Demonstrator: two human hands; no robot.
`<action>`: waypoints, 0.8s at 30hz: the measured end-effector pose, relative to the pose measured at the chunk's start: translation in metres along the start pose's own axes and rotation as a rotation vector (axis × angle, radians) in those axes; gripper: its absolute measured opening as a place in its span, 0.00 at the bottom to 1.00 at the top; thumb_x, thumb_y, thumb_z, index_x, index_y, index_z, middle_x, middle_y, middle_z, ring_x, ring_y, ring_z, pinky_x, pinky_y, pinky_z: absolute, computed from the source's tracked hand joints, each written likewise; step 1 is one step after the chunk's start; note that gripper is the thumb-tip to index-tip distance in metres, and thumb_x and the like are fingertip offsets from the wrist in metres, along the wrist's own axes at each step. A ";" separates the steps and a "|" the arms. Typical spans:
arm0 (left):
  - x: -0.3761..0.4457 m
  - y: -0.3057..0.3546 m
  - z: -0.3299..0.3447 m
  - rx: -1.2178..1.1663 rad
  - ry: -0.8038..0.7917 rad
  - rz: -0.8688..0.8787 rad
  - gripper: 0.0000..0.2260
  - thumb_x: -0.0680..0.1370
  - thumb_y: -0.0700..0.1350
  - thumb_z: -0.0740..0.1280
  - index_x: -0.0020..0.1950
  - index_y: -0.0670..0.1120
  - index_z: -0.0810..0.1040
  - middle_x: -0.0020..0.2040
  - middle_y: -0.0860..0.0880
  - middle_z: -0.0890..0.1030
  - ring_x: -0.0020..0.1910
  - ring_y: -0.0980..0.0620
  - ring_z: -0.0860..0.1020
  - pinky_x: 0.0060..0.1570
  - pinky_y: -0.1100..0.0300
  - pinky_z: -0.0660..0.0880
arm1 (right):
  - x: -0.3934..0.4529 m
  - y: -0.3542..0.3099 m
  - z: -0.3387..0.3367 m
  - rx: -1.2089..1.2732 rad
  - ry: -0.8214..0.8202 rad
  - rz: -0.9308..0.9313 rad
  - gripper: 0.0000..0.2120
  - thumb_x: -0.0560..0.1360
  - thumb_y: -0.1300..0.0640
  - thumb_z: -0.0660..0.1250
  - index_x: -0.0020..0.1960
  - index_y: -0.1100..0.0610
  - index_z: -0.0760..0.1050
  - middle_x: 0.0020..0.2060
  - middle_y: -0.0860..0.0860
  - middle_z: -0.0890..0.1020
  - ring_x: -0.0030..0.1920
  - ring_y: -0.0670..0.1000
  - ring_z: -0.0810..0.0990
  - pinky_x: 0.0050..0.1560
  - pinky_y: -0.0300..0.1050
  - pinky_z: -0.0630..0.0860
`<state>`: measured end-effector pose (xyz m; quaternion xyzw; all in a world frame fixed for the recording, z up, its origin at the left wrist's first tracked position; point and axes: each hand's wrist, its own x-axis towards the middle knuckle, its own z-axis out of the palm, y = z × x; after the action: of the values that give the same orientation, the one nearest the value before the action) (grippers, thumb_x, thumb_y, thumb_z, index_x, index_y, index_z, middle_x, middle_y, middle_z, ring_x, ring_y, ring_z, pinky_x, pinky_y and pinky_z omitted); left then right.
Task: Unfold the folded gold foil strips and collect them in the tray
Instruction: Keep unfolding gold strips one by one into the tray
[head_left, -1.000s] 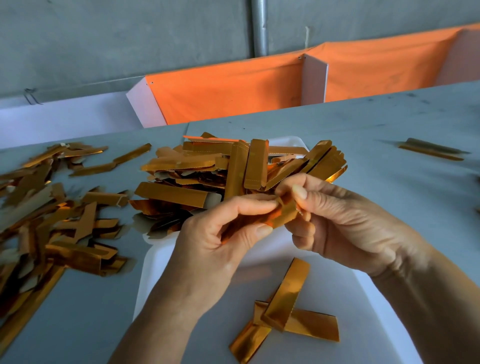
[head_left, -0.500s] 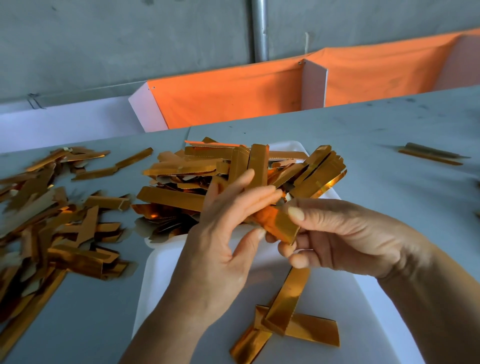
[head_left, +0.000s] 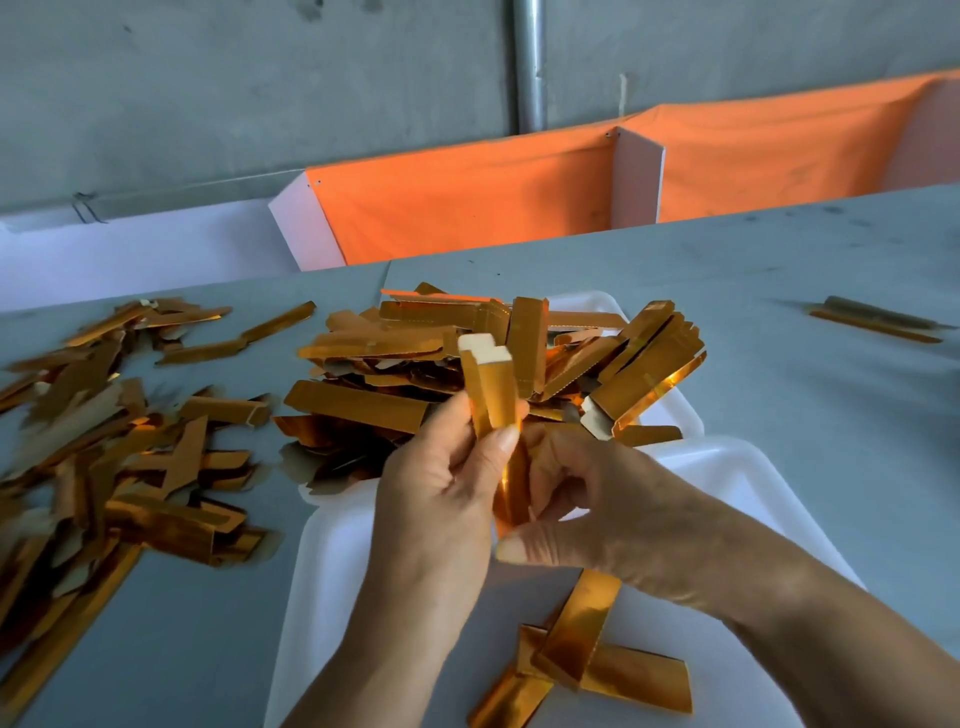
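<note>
Head view, and both hands are working one gold foil strip right over the white tray. The left hand has thumb and fingers curled round the strip's upper half, holding it nearly upright with its pale open end at twelve o'clock; the right hand pinches the lower end at six o'clock, thumb tucked underneath. That two-ended grip looks meant to pull the fold open along its length, and keeping it above the tray means a simple let-go should land it where it belongs. Down at six o'clock on the tray floor, a few crossed opened strips lie flat, the collected ones by the look of it. Behind the hands, at twelve o'clock, a big heap of strips spills over the tray's far rim, some still boxy and folded, so plenty seems left to do. Out at nine o'clock a second scatter of loose strips covers the grey desk, and a lone pair of stray strips sits well apart at two o'clock. Nothing blocks the drop zone under the hands, though the heap crowds the tray's far half and could slide into the sorted pieces. An orange cloth divider and a metal pipe back the scene against a concrete wall.
</note>
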<state>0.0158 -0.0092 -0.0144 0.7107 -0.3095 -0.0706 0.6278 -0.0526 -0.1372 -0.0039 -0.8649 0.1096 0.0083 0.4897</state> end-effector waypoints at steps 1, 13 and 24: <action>0.000 0.001 -0.001 0.032 -0.006 0.000 0.11 0.77 0.50 0.62 0.55 0.62 0.78 0.48 0.59 0.83 0.50 0.60 0.81 0.46 0.64 0.76 | -0.001 0.001 -0.002 0.034 -0.002 0.003 0.17 0.62 0.41 0.76 0.39 0.49 0.73 0.40 0.41 0.81 0.43 0.44 0.80 0.47 0.41 0.80; -0.005 0.005 0.007 0.342 -0.089 0.064 0.20 0.81 0.46 0.56 0.72 0.60 0.61 0.48 0.55 0.82 0.43 0.66 0.79 0.44 0.71 0.76 | -0.007 -0.007 -0.012 -0.009 0.598 -0.269 0.05 0.72 0.60 0.72 0.46 0.52 0.81 0.51 0.43 0.77 0.48 0.42 0.79 0.44 0.28 0.74; -0.007 0.005 0.009 0.402 -0.155 0.162 0.23 0.77 0.54 0.52 0.72 0.56 0.65 0.40 0.62 0.78 0.44 0.69 0.76 0.40 0.76 0.72 | -0.008 -0.001 -0.028 0.409 0.171 -0.075 0.02 0.74 0.63 0.69 0.43 0.59 0.79 0.41 0.52 0.85 0.42 0.49 0.84 0.46 0.40 0.81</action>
<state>0.0034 -0.0133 -0.0133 0.7869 -0.4204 -0.0112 0.4515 -0.0628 -0.1595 0.0125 -0.7487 0.1177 -0.1055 0.6438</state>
